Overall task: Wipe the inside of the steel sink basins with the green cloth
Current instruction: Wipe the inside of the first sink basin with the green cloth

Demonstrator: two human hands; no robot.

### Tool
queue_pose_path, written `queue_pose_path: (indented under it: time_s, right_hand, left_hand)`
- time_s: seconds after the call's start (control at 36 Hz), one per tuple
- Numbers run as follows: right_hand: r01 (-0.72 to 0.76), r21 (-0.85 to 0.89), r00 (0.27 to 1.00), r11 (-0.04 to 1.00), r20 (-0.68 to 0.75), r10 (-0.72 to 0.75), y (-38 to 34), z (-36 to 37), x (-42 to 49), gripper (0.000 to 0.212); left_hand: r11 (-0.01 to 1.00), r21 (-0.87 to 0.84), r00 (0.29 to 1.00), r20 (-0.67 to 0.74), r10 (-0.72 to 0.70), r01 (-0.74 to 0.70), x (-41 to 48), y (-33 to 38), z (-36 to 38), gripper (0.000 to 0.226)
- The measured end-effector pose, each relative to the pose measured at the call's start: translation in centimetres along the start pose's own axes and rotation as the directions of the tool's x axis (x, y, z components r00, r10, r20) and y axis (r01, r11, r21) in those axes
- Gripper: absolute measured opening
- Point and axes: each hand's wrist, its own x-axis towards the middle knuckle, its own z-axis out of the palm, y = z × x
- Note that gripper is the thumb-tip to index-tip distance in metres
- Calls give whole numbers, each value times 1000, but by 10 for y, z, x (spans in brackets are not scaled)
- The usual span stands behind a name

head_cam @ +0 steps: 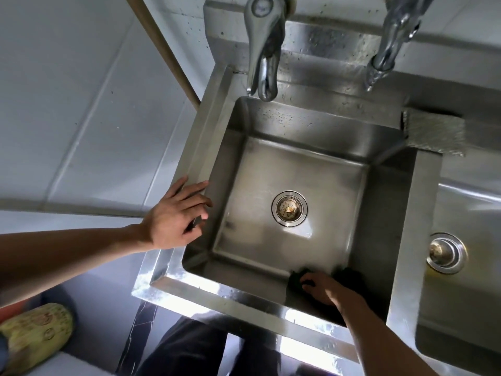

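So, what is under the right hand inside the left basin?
Under the right hand lies the dark cloth, pressed on the near wall of the left basin. Its edges show on both sides of the fingers. The steel beneath the cloth is covered.

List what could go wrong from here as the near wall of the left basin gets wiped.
1. The right hand presses the dark cloth low on the near wall, so the basin's other walls and floor could be skipped.
2. The left hand braces on the sink rim, where droplets show; it might slip.
3. The drain strainer looks soiled, and wiping over it could smear grime around.
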Motion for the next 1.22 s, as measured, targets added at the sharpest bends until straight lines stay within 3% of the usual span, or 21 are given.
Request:
queue_pose_path:
  time_s: [0.14,0.33,0.39,0.44,0.5,0.56,0.61,0.67,0.75,0.78,0.83,0.89,0.92,1.0,1.11,1.17,1.22]
  right_hand:
    - [32,97,999,995,-28,-30,-11,-12,-48,24]
    - [121,193,988,974,-116,-99,-31,-15,-106,25]
    - [124,203,987,971,-127,-99,-32,-17,-110,23]
    - [131,196,987,972,-116,-110,-34,-20,-112,25]
    - [162,178,982,970,-127,-141,-37,-21,-112,25]
    - [193,142,972,971,-165,-169,-39,-20,-112,25]
    - [228,79,954,970,-217,-206,-38,-16,-114,27]
    - [288,-26,922,957,-262,-284,-35,-12,-123,31]
    - [284,-168,868,944,-373,-327,-24,-10,-146,36]
    - [269,-173,824,948,-468,-319,-19,-11,-156,35]
    - [255,-160,625,953,-725,-289,-7,-17,-172,30]
    - [152,-118,409,981,-896,-171,8,-28,-178,27]
    - [62,-59,361,996,-929,-78,16,-35,-176,30]
    - [-125,112,404,986,-902,154,37,-51,-157,62]
    - [-114,165,510,980,-836,200,52,-47,-126,79]
    - [-43,232,487,972,-844,223,51,-43,-119,79]
    - [-22,262,446,965,-861,245,51,-39,-117,78]
  left_hand:
    - [1000,11,1000,-12,16,-16,1,0,1,11]
    - [988,155,997,66,-27,17,5,21,2,30]
    - [996,82,999,46,24,-28,20,46,0,29]
    - [976,-184,991,47,128,-117,39,81,5,28]
    - [843,-536,987,106,118,-44,61,122,17,35]
    - [621,-751,940,334,62,226,84,165,34,43]
    - [427,-766,804,579,133,481,104,198,59,51]
    - [344,-716,672,694,257,608,122,220,80,56]
    - [346,-640,534,766,357,686,128,234,100,62]
    - [328,-645,526,759,384,691,125,238,109,59]
    - [378,-674,556,738,383,634,116,245,132,58]
    - [474,-663,562,746,357,579,108,244,157,57]
    - [519,-643,551,761,344,564,109,245,152,52]
    - [630,-557,532,807,256,542,119,252,123,47]
    - [729,-473,522,833,186,496,132,265,117,51]
    - [740,-466,539,825,167,485,135,267,122,50]
    - [731,-444,512,846,151,518,133,268,122,59]
